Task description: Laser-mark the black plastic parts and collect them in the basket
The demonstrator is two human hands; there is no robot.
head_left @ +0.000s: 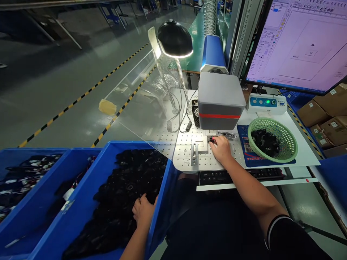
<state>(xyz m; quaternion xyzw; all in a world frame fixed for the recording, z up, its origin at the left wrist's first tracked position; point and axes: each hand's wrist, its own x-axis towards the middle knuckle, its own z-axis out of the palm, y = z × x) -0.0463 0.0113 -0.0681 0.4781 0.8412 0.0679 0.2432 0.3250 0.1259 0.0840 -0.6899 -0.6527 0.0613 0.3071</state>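
My right hand (221, 147) is over the white perforated plate (181, 159), fingertips pinched on a small black part (210, 139) with a spot of pink or red. It is at a metal fixture (201, 145) below the grey box-shaped machine head (221, 101). The part is mostly covered by my fingers. My left hand (144, 212) lies on the heap of small black parts (121, 195) in the blue bin (93, 173), near its right wall. Its fingers are apart and bent over the heap, with some fingertips hidden.
On the right, a green basket (291, 144) holds more black parts, on a blue mat (249, 159). A keyboard (214, 177) sits below the plate's front edge. A lit lamp (175, 38), a clear sheet (141, 119), a monitor (300, 47) and a control box (267, 104) stand around.
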